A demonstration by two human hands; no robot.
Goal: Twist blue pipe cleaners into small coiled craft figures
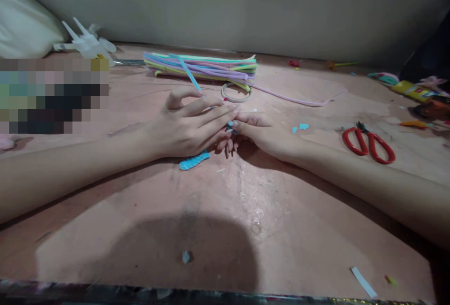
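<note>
On worn pinkish tabletop [246, 211]: hands [225, 129], scissors [369, 143], wall behind.

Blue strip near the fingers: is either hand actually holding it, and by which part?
Yes. The left hand pinches the blue strip at its lower end, the rest slanting up. The right hand meets it fingertip to fingertip on a small blue piece; that grip is unclear.

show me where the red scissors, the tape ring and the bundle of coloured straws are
red scissors [369, 143]: head view, on the handle loops.
tape ring [225, 95]: head view, on its left rim.
bundle of coloured straws [204, 65]: head view, on the middle of the pile.
</note>
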